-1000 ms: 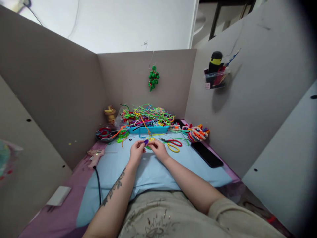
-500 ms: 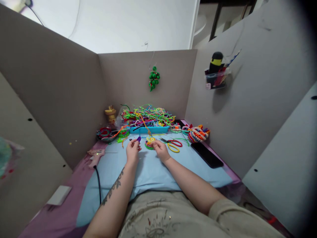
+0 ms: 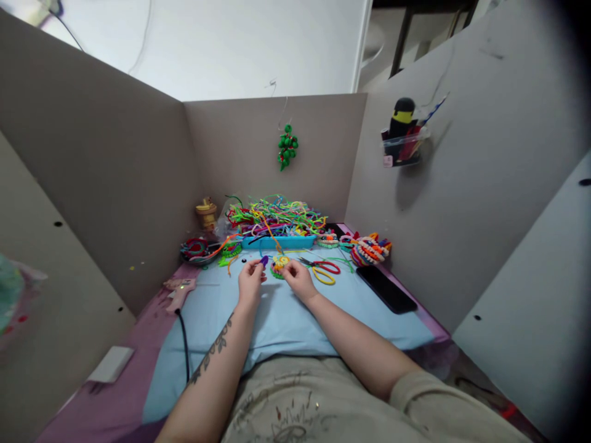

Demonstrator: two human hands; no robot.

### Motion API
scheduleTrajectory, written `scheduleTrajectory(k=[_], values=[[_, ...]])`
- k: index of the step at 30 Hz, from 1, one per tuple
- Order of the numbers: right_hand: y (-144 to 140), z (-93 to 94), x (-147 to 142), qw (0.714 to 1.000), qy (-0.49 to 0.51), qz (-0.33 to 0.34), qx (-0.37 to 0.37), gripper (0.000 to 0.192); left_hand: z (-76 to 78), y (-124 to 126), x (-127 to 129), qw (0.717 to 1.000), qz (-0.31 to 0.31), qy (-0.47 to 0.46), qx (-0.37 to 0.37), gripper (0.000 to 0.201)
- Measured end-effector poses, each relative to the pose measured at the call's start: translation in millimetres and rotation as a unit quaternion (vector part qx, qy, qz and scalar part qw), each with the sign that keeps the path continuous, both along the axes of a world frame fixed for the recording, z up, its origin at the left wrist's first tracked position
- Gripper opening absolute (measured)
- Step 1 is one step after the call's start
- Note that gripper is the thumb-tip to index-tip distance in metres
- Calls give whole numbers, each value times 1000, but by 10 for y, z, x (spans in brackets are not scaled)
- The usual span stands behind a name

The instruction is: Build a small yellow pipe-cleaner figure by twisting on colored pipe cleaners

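Work surface: a light blue mat laid over a pink cloth, enclosed on three sides by grey partition panels; at the far edge of the mat, a blue tray heaped with a tangle of multicoloured pipe cleaners; a black phone lies flat near the mat's right edge; a bundle of coiled pipe-cleaner pieces sits just beyond the phone; a pink glue gun rests at the mat's left edge, its black cord trailing toward the viewer; scissors with red and yellow handles lie just right of the hands. Left hand: fingertips closed in a pinch on a small purple piece, raised slightly off the mat. Right hand: fingers curled, touching a small round yellow-and-green pipe-cleaner piece that rests on the mat; whether it grips that piece cannot be told. The purple piece sits just left of the round piece, apart from it.
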State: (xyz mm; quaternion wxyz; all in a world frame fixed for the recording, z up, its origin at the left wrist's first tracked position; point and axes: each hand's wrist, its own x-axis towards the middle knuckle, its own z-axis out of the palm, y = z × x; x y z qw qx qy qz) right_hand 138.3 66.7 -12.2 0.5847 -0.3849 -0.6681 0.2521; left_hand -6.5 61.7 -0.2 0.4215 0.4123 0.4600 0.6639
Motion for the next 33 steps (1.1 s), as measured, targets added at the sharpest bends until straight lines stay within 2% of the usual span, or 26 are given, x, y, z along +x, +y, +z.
scheduleTrajectory(k=[12,17,24,33], values=[[19,-31,3,999,20,38,7,4,-14,9,8,1000,-8,14,0,38],[38,-49,-20,998,46,52,-9,2,-12,12,12,1000,-5,18,-4,38],[7,-13,-28,997,50,55,-28,13,-24,11,10,1000,-6,22,2,38],[1,1,6,999,-6,30,32,34,-7,-7,29,1000,-9,25,6,38]])
